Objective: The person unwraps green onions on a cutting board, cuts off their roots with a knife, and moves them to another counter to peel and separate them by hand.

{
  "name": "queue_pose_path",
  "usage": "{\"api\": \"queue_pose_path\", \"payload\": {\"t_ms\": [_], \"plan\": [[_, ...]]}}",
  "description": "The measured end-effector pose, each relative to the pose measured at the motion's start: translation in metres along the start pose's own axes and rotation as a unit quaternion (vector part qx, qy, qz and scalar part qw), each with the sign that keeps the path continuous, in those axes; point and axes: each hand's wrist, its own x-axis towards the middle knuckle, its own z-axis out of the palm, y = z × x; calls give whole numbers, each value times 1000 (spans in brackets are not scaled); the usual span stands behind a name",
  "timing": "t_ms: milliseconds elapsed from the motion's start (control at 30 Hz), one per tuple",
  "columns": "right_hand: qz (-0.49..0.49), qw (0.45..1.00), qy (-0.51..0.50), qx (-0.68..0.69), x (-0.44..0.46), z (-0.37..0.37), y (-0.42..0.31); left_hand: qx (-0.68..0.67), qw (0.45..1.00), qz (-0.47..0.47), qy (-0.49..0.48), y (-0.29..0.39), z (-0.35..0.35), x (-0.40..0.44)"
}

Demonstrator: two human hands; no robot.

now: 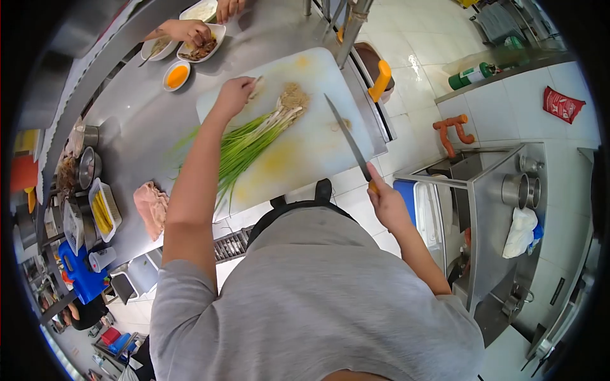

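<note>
The left hand (236, 95) had its grip closed on a small pale piece (257, 86) over the cutting board (318, 152); the right hand (387, 202) gripped 1 knife (347, 135), tip toward 11 o'clock; scallions (254, 141) lay on the cutting board, roots toward 1 o'clock, leaves toward 7 o'clock.

You are in a working kitchen, likely a commercial one. Around you are a stainless-steel table (127, 114), a large cutting board (273, 171), metal pots (515, 190), a steel sink unit (508, 279) and a tiled floor (403, 76).
</note>
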Motion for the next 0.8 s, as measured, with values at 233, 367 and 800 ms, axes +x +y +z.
{"api": "queue_pose_path", "payload": {"t_ms": [233, 367, 800], "plan": [[9, 997, 0, 71, -14, -22, -16, 46, 995, -9, -87, 56, -11, -59], [4, 997, -26, 79, -10, -15, -19, 35, 994, 8, -101, 58, -6, -78], [8, 994, -5, 106, -1, -22, -23, 14, 999, 27, 25, 102, -11, -88]]}}
